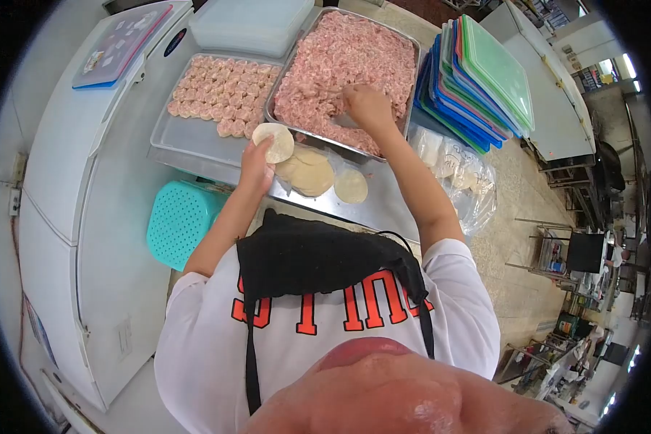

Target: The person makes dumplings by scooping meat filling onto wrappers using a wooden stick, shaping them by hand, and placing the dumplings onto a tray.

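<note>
My left hand [256, 168] grips a round, pale dumpling wrapper [274, 142] by its edge, just in front of a tray of filled dumplings. My right hand [369, 108] reaches into a large metal tray [328, 142] of pink minced meat [340, 54]. Its fingers are curled down at the meat, and what they hold is hidden. A bare hollow shows in the meat near that hand. A stack of wrappers [308, 173] lies on the metal table between my hands, with a single wrapper [351, 186] beside it.
Rows of filled dumplings [228, 90] sit on a clear plastic tray [195, 137]. Clear containers [246, 25] stand behind it. Coloured lids [477, 79] are stacked right, above plastic-bagged wrappers [456, 170]. A turquoise stool [177, 224] and a white freezer [116, 181] are left.
</note>
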### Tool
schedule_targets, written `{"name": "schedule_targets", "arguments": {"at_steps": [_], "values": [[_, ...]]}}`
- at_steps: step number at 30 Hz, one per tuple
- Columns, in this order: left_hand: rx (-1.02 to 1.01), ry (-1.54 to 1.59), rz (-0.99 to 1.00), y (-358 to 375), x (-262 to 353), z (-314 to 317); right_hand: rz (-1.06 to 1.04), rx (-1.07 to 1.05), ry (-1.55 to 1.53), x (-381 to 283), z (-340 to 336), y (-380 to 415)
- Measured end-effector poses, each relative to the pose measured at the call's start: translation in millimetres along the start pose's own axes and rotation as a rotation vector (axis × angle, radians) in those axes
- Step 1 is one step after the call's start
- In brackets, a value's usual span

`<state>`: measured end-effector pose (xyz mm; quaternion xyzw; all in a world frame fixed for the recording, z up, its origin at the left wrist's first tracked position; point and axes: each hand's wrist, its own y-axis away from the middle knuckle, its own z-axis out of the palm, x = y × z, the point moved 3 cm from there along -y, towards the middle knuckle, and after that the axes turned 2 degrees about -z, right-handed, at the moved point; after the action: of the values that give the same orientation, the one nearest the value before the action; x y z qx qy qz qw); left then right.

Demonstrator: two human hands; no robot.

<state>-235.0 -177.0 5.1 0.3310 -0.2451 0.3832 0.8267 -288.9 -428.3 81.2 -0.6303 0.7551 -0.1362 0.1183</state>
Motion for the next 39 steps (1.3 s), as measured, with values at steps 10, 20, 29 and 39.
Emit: {"name": "schedule_targets", "arguments": {"at_steps": [10,20,29,39], "values": [[-0.553,-1.640,0.571,-15.9,5.6,16.1,-0.090,-0.230,-0.174,-49.3,-3.1,29.3],[-0.781,-1.988,0.530,-37.9,-4.0,34.4,0.228,-0.249,-0.687,2.0,12.1,46.8],[-0.469,-1.889,0.821,-25.2,12.1,-1.5,0.370,-0.223,-1.052,33.5,11.9,68.3],[-0.579,-1.244,0.729,8.8,70.0,137.6,0.569,-0.075,-1.229,51.1,-35.7,80.0]]}}
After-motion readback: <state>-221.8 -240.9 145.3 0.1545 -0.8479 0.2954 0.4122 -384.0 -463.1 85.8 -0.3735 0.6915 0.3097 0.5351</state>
